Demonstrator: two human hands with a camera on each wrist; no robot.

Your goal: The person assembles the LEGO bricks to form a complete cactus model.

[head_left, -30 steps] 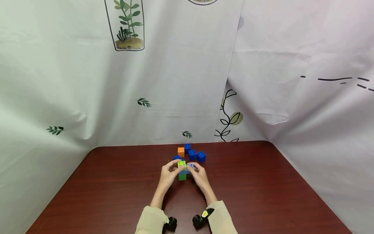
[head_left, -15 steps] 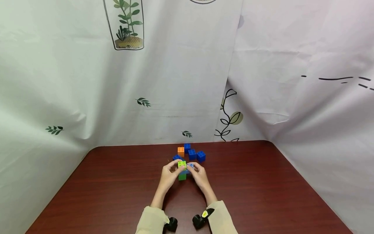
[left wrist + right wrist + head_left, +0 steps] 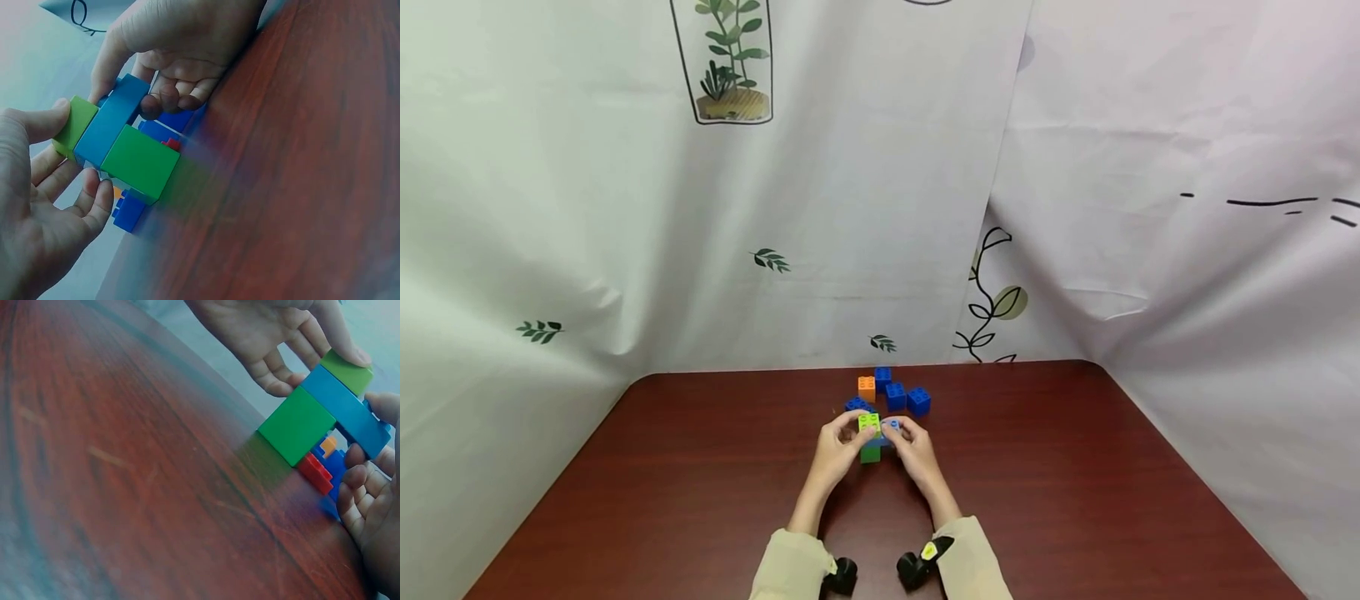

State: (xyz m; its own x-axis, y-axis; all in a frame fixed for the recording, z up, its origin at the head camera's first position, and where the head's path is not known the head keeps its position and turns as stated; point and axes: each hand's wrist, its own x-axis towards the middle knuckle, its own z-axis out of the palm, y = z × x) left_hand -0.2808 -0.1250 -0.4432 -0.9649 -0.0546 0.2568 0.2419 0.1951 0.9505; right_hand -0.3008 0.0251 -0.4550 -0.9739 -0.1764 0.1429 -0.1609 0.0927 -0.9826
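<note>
Basically pinching the lime brick (image 3: 868, 420) at 2 o'clock of the left hand (image 3: 835, 452) and gripping the blue bar (image 3: 112, 122), lengthwise 9-to-3 atop the green brick (image 3: 870, 455), by its overhanging end at 10 o'clock of the right hand (image 3: 916, 454).

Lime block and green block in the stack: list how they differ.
Colour: the lime block is yellowish, the green block deeper green.
Place: the lime block sits above the long blue block, the green block below it.
Studs: the lime block's show in the head view; the green block's are hidden.
Both adjoin the long blue block.
</note>
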